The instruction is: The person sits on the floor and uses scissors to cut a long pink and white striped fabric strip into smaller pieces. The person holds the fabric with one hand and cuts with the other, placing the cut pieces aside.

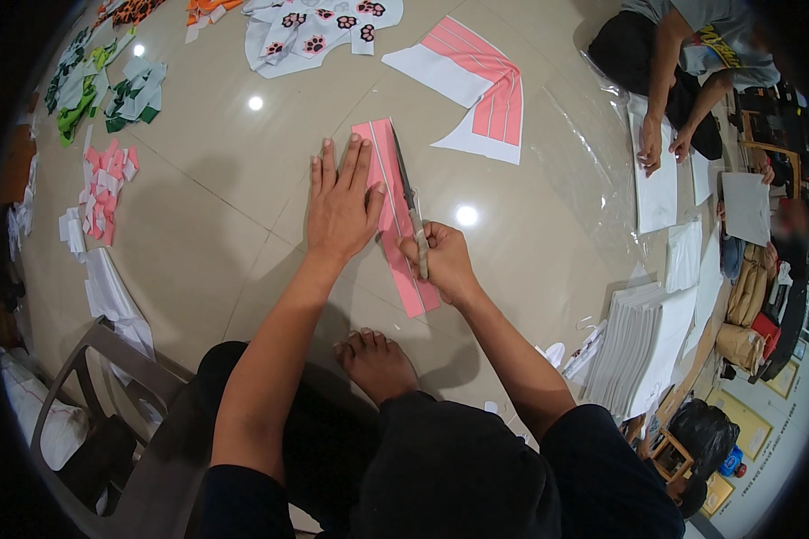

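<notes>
A long pink strip of fabric (407,280) with thin white lines lies on the tiled floor in front of me. My left hand (340,202) rests flat on its upper left part, fingers stretched out and thumb on the strip. Closed around the handles of a pair of scissors (405,182), my right hand (444,260) is at the strip's right side. The long dark blades point away from me along the strip's right edge. Beyond the scissors lies a bent pink-and-white striped piece (494,85). Whether the blades are parted is hard to make out.
Pink scraps (108,184) and green scraps (135,97) lie at left, paw-print pieces (319,31) at the far side. A stack of white sheets (638,346) stands at right near a clear plastic sheet (584,171). Another person's hands (652,148) touch white sheets. A chair (126,359) is at lower left.
</notes>
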Available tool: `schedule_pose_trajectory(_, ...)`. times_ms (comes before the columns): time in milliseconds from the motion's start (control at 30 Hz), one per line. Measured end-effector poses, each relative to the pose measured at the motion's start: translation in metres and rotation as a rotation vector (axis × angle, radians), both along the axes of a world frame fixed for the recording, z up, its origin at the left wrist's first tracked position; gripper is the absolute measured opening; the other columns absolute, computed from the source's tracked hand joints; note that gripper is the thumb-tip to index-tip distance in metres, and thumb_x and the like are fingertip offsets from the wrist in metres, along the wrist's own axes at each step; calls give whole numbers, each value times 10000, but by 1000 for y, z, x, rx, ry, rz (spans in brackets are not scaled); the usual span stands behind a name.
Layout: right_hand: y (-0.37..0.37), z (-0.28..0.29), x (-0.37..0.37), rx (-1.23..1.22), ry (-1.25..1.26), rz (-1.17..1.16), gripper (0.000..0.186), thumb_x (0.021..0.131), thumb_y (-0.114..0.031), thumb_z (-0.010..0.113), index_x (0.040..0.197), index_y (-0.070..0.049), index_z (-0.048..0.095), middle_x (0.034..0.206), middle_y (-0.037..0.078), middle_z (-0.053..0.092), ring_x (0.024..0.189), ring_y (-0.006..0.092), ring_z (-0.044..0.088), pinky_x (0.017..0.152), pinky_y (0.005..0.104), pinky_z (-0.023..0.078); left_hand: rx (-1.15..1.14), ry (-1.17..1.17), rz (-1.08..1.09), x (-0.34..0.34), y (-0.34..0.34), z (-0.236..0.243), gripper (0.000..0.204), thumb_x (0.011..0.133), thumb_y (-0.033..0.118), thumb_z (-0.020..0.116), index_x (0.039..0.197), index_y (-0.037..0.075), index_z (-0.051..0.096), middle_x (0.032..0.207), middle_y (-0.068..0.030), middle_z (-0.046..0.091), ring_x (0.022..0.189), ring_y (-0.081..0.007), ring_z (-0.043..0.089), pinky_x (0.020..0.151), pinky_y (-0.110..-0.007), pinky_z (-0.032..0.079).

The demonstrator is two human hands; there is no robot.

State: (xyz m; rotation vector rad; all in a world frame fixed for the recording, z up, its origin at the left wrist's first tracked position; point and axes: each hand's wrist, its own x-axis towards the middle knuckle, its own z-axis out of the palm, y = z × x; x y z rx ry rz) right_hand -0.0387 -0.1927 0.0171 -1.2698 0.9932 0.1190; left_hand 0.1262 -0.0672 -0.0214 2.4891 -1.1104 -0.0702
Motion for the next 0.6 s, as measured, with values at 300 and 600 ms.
schedule_pose_trajectory(300,-1,2,3,60,-28,-28,292,962,-149,880,941,-36,611,705,23,650,517,75,581,458,248,430,-3,-2,2,0,0,0,684,1155,427,507,1739,90,394,1826,-121,346,1680,-485,250,1370,-625,188)
schedule_pose_trajectory(600,-3,6,11,19,-13,-10,292,951,-162,878,924,-26,621,711,19,645,535,77,570,468,257,430,-16,-2,-1,0,0,2,686,1148,414,520,1735,81,395,1822,-127,353,1672,-500,258,1363,-635,206)
